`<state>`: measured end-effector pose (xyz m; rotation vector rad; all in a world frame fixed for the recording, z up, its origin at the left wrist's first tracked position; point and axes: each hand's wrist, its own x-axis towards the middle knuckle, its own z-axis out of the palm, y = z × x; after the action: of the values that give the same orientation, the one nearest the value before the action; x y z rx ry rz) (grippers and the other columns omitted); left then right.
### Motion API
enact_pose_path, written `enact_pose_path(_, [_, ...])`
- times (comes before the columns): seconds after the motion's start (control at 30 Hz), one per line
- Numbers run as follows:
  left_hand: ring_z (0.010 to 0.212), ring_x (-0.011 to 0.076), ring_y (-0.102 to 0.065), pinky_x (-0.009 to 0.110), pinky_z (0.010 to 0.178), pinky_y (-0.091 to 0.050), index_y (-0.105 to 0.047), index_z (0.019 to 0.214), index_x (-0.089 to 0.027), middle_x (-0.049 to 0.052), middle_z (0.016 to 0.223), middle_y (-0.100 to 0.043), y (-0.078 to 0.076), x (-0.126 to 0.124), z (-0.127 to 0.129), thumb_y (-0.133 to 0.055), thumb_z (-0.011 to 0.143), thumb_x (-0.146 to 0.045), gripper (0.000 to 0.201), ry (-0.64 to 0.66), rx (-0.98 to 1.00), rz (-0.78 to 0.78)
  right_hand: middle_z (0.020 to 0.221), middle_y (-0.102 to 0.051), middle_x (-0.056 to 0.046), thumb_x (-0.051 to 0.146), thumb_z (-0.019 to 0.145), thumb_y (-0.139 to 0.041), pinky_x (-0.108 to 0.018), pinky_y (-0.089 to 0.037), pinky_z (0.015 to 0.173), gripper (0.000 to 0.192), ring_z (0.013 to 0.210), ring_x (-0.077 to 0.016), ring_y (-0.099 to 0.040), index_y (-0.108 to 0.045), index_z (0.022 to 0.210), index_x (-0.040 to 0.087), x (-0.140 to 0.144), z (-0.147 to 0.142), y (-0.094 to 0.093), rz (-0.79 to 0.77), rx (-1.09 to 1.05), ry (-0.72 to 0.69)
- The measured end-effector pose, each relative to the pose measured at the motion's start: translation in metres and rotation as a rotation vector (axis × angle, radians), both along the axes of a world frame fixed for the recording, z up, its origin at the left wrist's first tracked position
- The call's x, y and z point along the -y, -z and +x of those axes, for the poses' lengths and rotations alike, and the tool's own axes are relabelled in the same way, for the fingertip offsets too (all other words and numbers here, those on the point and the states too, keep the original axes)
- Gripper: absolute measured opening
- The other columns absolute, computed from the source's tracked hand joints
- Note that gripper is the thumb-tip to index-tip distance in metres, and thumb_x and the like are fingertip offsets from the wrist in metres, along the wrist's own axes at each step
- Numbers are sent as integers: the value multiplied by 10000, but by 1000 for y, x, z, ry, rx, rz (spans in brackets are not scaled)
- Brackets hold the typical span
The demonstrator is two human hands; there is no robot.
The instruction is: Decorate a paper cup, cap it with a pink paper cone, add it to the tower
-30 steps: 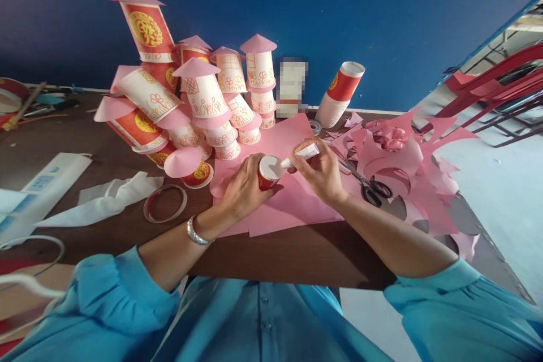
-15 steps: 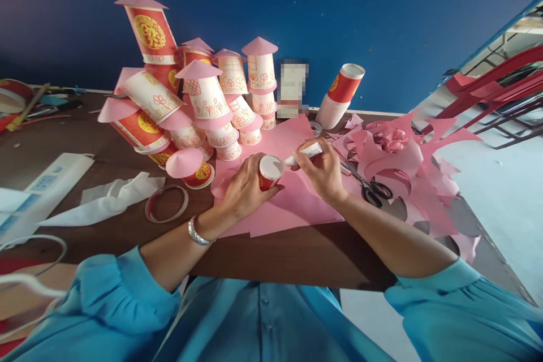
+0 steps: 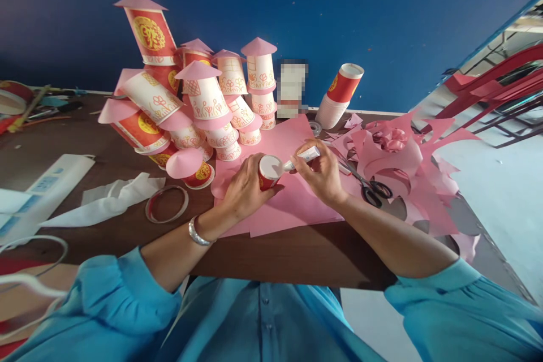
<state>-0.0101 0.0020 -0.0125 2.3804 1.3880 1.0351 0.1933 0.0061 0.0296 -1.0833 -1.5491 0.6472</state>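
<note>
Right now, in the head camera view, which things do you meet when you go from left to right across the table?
White power strip → tape ring → left hand holding a red paper cup → white glue tube in the right hand → scissors → pink paper scraps.

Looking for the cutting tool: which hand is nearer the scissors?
Right. The right hand lies just beside the scissors, holding a white tube; the left hand is farther off, gripping the red cup.

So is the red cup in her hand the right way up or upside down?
Upside down. The cup rests on the pink paper with its white base facing up; the left hand grips it and the right hand touches a white tube there.
</note>
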Motion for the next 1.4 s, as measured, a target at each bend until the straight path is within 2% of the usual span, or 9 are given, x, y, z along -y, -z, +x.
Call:
enact_pose_path(0.33, [1104, 320, -702, 432, 865, -622, -475, 1260, -215, 117, 1176, -671, -1, 0, 0, -854, 808, -429, 627, 10, 10, 1, 715, -697, 5, 476, 889, -738, -289, -579, 577, 303, 618, -171, -704, -551, 818, 249, -3, 2, 6, -37, -71, -2])
enact_pose_path(0.53, [1172, 357, -682, 471, 934, -620, -416, 1374, -221, 151, 1242, -652, 7, -1, -1, -817, 833, -452, 712, 9, 10, 48, 652, -716, 3, 515, 843, -794, -300, -599, 574, 380, 572, -174, -711, -542, 783, 237, -10, 1, 16, -148, -148, -18])
enact_pose_path(0.67, [1264, 359, -628, 529, 1059, -572, -345, 1457, -234, 172, 1340, -602, 3, 2, -1, -696, 907, -326, 658, 80, 6, 75, 664, -718, 24, 573, 797, -829, -305, -613, 581, 439, 573, -169, -714, -546, 816, 238, -11, 0, 12, -159, -305, -18])
enact_pose_path(0.8, [1230, 330, -632, 518, 1052, -573, -373, 1436, -235, 164, 1317, -598, -4, 4, 0, -634, 927, -273, 573, 97, 6, 38, 671, -696, 31, 550, 832, -816, -296, -588, 571, 405, 570, -152, -692, -562, 829, 234, -5, -1, 5, -108, -323, -73])
enact_pose_path(0.9, [1198, 326, -629, 489, 986, -598, -429, 1372, -212, 152, 1272, -616, -5, 4, 0, -682, 912, -328, 537, 72, 6, 32, 681, -680, 28, 533, 852, -807, -295, -570, 588, 388, 586, -148, -681, -566, 831, 229, -1, -1, 5, -79, -242, -66])
enact_pose_path(1.1, [1161, 312, -623, 441, 908, -617, -487, 1289, -221, 121, 1224, -603, 1, 1, 0, -851, 788, -465, 666, 14, -25, 26, 694, -664, 38, 558, 866, -786, -284, -566, 582, 410, 604, -161, -711, -541, 829, 232, -5, 5, 12, -101, -166, -29])
enact_pose_path(1.23, [1159, 320, -622, 447, 894, -616, -492, 1259, -225, 115, 1210, -584, 6, -1, -1, -895, 738, -459, 699, -24, -20, 22, 650, -659, 42, 556, 825, -824, -267, -560, 554, 438, 578, -160, -704, -532, 793, 231, -8, 4, 12, -120, -149, 1])
enact_pose_path(1.4, [1174, 330, -612, 461, 893, -607, -474, 1261, -236, 118, 1225, -577, 7, -2, -1, -890, 747, -427, 688, -44, -34, 10, 635, -684, 21, 550, 810, -835, -267, -570, 533, 444, 564, -169, -707, -529, 780, 230, -6, 1, 10, -140, -170, -16])
